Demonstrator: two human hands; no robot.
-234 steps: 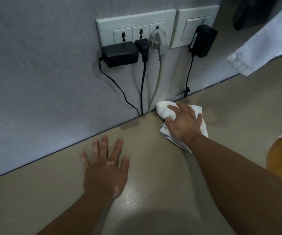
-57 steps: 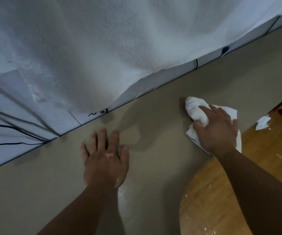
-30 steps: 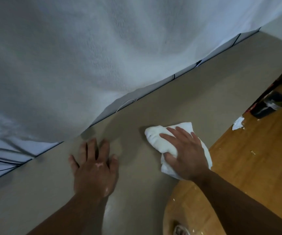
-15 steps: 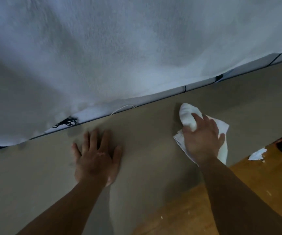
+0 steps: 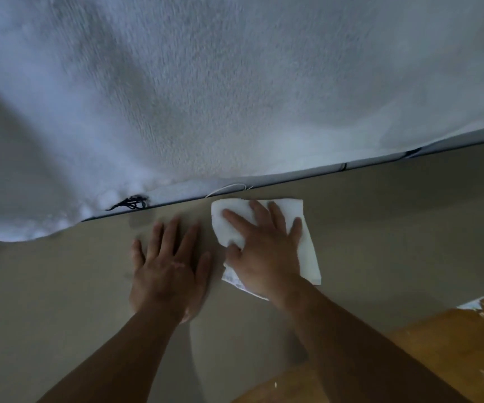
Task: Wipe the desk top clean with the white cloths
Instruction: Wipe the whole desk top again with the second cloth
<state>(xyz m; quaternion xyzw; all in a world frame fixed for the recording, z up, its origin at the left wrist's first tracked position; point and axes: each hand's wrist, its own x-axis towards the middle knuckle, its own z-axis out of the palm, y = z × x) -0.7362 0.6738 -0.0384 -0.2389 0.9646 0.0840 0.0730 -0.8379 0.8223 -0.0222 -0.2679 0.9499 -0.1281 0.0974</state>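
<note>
White cloth (image 5: 309,257) pressed flat by my right hand (image 5: 264,254), fingers spread, left hand (image 5: 168,271) splayed on the desk (image 5: 60,286): mid-wipe, next I'd sweep along the back edge.

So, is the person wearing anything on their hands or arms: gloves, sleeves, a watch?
Nothing visible. The left hand and the right hand are bare, no gloves or rings. Both forearms are bare too as far as the frame shows: no sleeves, watch or bracelet.

White terry fabric (image 5: 235,82), black cord tangle (image 5: 130,202) (blurred), wooden floor (image 5: 438,359).
</note>
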